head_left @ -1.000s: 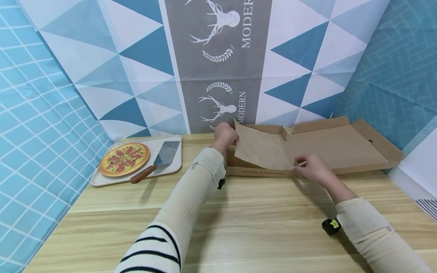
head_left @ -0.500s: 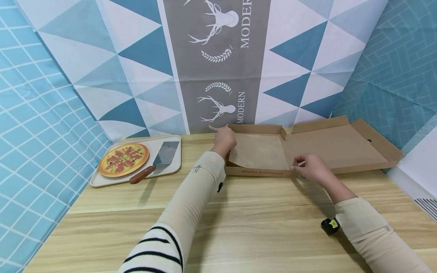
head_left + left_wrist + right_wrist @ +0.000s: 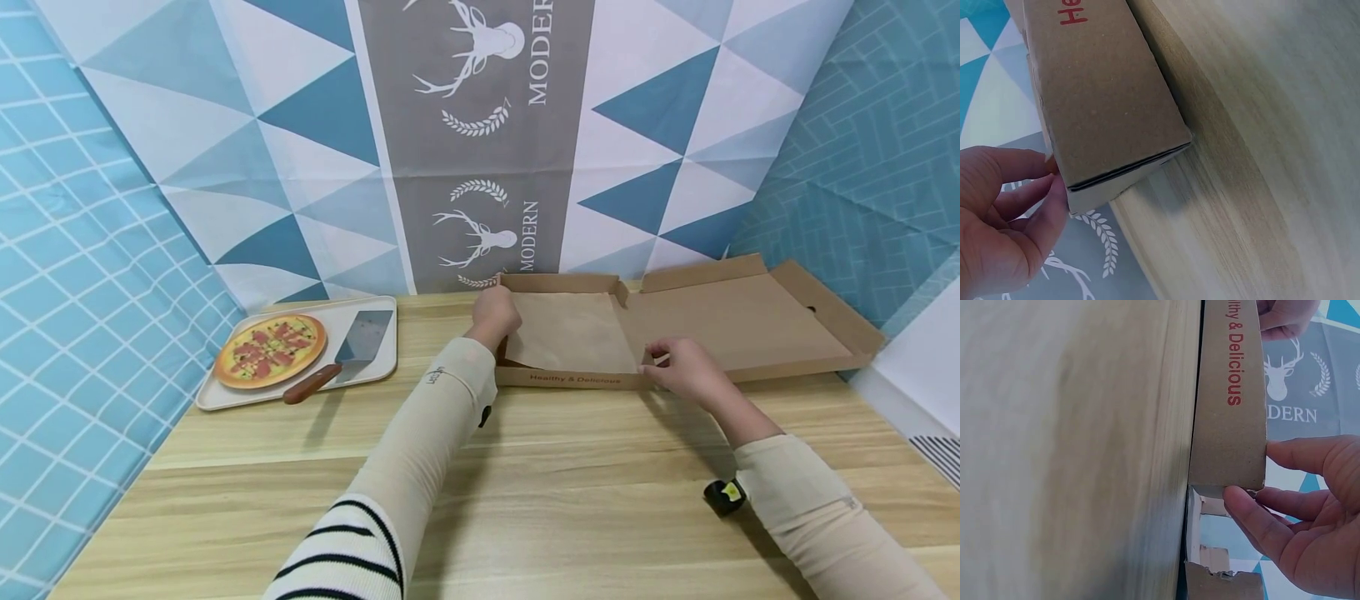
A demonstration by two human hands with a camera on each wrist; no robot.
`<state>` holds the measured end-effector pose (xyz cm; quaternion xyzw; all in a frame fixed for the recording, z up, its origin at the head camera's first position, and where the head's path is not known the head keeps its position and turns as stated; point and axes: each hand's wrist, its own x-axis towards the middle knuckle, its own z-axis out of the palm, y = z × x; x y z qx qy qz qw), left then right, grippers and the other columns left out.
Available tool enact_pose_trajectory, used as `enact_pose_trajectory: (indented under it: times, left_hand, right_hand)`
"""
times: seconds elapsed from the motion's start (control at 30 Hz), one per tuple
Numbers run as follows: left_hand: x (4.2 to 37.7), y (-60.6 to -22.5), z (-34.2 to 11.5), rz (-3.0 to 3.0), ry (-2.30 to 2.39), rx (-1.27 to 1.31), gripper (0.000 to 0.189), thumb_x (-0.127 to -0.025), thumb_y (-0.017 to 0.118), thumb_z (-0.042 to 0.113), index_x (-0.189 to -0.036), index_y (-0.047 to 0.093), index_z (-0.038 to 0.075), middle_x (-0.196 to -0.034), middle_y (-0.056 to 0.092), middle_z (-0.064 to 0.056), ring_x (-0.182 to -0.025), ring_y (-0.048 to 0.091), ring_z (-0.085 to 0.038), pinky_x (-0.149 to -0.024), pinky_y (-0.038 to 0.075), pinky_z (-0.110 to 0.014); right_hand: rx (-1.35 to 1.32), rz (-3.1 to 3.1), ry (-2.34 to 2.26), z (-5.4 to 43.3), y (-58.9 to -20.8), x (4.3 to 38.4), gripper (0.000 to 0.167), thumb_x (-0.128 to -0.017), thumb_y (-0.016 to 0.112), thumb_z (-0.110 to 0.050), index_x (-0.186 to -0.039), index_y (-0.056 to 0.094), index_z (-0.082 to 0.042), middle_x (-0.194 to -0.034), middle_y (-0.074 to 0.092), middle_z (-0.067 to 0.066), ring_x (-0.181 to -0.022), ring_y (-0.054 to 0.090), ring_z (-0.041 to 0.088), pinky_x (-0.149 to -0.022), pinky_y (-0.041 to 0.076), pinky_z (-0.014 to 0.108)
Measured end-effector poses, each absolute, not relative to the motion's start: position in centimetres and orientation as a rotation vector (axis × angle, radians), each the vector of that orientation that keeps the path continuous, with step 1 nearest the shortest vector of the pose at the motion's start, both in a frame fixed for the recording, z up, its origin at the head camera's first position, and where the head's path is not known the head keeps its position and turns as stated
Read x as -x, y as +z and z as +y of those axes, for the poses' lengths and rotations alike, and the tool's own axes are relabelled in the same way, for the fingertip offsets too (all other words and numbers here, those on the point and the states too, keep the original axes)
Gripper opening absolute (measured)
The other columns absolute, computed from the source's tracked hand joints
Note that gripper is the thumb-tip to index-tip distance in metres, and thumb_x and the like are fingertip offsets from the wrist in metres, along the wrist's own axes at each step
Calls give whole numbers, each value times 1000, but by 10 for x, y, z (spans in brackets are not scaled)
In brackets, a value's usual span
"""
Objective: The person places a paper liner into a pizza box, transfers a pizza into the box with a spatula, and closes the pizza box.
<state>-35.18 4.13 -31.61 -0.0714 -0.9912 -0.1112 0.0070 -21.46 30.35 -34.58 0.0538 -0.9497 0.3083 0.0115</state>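
An opened cardboard pizza box lies near the back wall, with a sheet of brown parchment paper spread inside it. My left hand is at the box's left rim. In the left wrist view, thumb and fingertips of the left hand come together beside the box corner, pinching the paper's edge; the box wall hides most of the paper there. My right hand holds the box's front right corner. In the right wrist view, the right hand has its fingertips against the rim and end face.
At the left stands a pale tray bearing a pizza and a wood-handled spatula, whose handle overhangs the front rim. The box lid lies folded back to the right. A patterned wall covering rises close behind.
My left hand has brought the paper's raised left side down into the box, where the sheet now lies flatter. The right hand has stayed at the box corner.
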Motion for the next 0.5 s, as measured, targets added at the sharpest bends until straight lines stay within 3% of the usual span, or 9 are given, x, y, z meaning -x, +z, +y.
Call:
enact_pose_trajectory:
  times: [0.27,0.5]
  left_hand:
    - [353,-322,46,-3100,-275,218,20,-87,63,12,-106,68,7,-108,65,-8,-92,60,-20,-72,53,-34]
    - [356,-328,50,-3084,-129,303,23,-93,58,11,-113,67,7,-112,66,-8,-99,61,-20,-77,54,-34]
  right_hand:
    - [-155,-2963,977,303,-345,214,50,-93,66,-16,-126,50,18,-116,58,35,-103,60,45,-76,55,45]
    - [-154,-2963,992,301,-346,215,49,-94,65,-15,-127,50,18,-117,57,35,-102,60,44,-75,55,43]
